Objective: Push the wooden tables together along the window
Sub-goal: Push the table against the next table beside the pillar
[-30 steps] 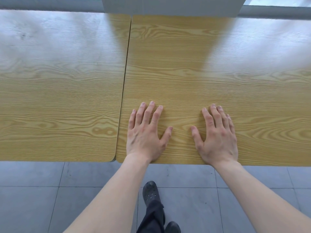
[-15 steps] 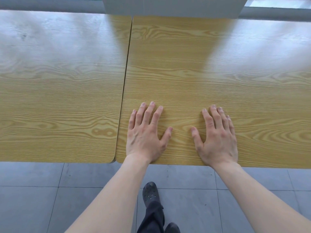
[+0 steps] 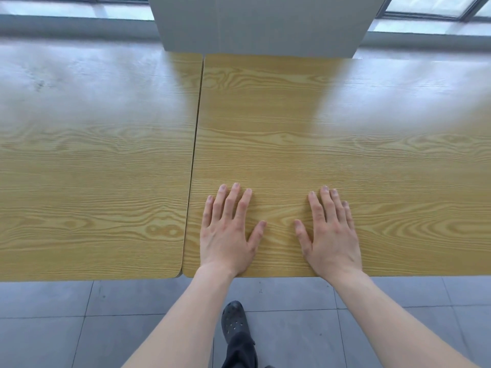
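Two light wood-grain rectangular tables stand side by side under the window: the left wooden surface (image 3: 93,160) and the right wooden surface (image 3: 332,144), their far edges at twelve o'clock against the grey sill (image 3: 79,30) and a grey pillar (image 3: 260,22). Between them runs a thin dark seam (image 3: 196,144), its long axis from twelve to six o'clock, so they look all but touching; at the near corners a small notch shows where the rounded edges meet.

Both hands lie flat on the right wooden surface near its six o'clock edge. The left hand (image 3: 228,235) is the nearer to the seam, which lies at its nine o'clock; the right hand (image 3: 332,235) sits at three o'clock of the left. The fingers (image 3: 235,197) of both are straight and slightly spread, pressing down, gripping nothing. Any closing push would, I judge, go toward nine o'clock.
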`<state>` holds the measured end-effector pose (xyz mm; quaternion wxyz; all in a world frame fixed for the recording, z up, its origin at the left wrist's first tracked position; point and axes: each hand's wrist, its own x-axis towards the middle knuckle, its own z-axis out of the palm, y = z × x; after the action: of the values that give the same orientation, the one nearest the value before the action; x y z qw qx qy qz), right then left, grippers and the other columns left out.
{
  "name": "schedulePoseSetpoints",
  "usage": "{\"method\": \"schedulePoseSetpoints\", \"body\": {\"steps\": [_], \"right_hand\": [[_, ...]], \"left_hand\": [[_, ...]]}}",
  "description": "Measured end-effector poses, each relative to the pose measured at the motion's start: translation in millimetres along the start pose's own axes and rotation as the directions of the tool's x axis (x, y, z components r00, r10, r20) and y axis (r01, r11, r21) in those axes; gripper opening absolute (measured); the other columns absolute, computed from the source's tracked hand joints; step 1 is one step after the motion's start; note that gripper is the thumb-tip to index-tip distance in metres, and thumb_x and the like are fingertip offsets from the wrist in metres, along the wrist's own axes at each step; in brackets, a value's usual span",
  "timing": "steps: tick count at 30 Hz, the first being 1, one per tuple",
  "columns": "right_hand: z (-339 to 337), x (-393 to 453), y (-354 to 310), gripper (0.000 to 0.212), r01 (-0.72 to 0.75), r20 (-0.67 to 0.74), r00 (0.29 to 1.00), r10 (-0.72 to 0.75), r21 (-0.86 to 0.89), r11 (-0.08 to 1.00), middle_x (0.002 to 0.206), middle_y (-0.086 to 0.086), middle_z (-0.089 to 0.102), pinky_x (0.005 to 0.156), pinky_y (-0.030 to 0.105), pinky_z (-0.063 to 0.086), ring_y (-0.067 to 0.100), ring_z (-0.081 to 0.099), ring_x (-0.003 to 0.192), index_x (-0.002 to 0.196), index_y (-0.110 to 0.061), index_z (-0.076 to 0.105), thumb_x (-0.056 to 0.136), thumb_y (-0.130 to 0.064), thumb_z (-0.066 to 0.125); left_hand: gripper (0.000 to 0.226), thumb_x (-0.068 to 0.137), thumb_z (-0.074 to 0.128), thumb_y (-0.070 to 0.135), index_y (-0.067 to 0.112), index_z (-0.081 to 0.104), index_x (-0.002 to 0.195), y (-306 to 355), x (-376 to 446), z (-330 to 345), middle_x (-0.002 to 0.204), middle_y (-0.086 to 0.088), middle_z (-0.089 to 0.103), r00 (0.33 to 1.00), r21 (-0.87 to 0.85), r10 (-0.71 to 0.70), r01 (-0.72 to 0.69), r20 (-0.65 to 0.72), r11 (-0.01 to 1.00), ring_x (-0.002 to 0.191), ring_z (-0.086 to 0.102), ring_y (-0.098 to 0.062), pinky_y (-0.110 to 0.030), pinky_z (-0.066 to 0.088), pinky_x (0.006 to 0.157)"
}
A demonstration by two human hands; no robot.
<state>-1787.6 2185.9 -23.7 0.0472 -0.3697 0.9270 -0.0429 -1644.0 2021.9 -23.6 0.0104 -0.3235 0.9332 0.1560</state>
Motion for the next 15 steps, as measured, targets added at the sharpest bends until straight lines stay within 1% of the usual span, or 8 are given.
{"method": "schedulePoseSetpoints", "body": {"steps": [3,5,7,9,11,13,15], "right_hand": [[-17.6,4.6,-5.6,0.075,-0.029,0.125,0.992,0.031,-0.011,1.0,0.171,0.011,0.009,0.129,0.045,0.009,0.026,0.001,0.159,0.162,-0.015,0.019,0.102,-0.06,0.02],[-33.9,8.7,-8.2,0.073,-0.043,0.236,0.971,0.041,0.004,0.999,0.172,0.008,0.0,0.129,0.042,0.006,0.023,-0.006,0.159,0.163,-0.018,0.012,0.104,-0.057,0.026],[-51.6,11.1,-10.1,0.071,-0.058,0.334,0.942,0.045,0.031,0.998,0.172,0.005,-0.001,0.129,0.039,0.01,0.021,-0.004,0.159,0.163,-0.02,0.011,0.104,-0.053,0.033],[-70.8,10.3,-11.7,0.068,-0.083,0.415,0.908,0.055,0.049,0.995,0.172,0.002,0.009,0.125,0.037,0.022,0.021,0.008,0.158,0.162,-0.022,0.017,0.104,-0.051,0.038],[-89.1,5.4,-13.2,0.063,-0.095,0.47,0.881,0.055,0.062,0.994,0.166,-0.001,0.027,0.116,0.038,0.034,0.022,0.028,0.151,0.159,-0.022,0.028,0.104,-0.05,0.041],[-107.5,-4.8,-13.6,0.059,-0.084,0.504,0.863,0.044,0.058,0.995,0.159,-0.002,0.037,0.11,0.039,0.039,0.023,0.038,0.144,0.156,-0.022,0.035,0.104,-0.05,0.041],[-125.9,-15.9,-13.0,0.057,-0.08,0.517,0.855,0.041,0.053,0.995,0.157,-0.002,0.04,0.109,0.039,0.04,0.024,0.04,0.143,0.154,-0.022,0.038,0.104,-0.05,0.041]], "left_hand": [[0.072,0.099,0.018,0.068,0.034,0.005,0.162,2.2,0.6,-12.8,0.171,0.008,-0.004,0.996,0.02,-0.006,0.004,0.09,1.0,0.156,-0.017,-0.016,-0.042,-0.008,0.127],[0.07,0.101,0.017,0.065,0.034,0.005,0.162,2.8,2.3,-25.0,0.171,0.008,-0.005,0.988,0.018,-0.005,0.003,0.152,1.0,0.156,-0.017,-0.016,-0.041,-0.007,0.127],[0.067,0.102,0.019,0.062,0.034,0.008,0.162,2.8,3.1,-37.4,0.172,0.009,-0.003,0.976,0.012,-0.006,0.003,0.219,1.0,0.157,-0.013,-0.014,-0.04,-0.004,0.128],[0.065,0.103,0.022,0.061,0.034,0.016,0.161,3.5,1.4,-50.5,0.171,0.01,0.005,0.964,0.016,-0.017,0.013,0.265,1.0,0.158,-0.004,-0.014,-0.038,0.002,0.128],[0.063,0.103,0.025,0.06,0.034,0.022,0.16,6.2,-3.5,-65.9,0.17,0.01,0.015,0.959,0.03,-0.033,0.026,0.283,0.999,0.157,0.006,-0.015,-0.037,0.007,0.128],[0.061,0.103,0.026,0.059,0.034,0.025,0.159,13.0,-12.8,-84.4,0.166,0.012,0.025,0.955,0.043,-0.036,0.024,0.295,0.999,0.155,0.016,-0.015,-0.036,0.013,0.126],[0.061,0.103,0.027,0.059,0.032,0.027,0.158,21.4,-24.2,-105.2,0.163,0.012,0.032,0.953,0.054,-0.028,0.012,0.303,0.998,0.152,0.023,-0.014,-0.035,0.018,0.124]]}}
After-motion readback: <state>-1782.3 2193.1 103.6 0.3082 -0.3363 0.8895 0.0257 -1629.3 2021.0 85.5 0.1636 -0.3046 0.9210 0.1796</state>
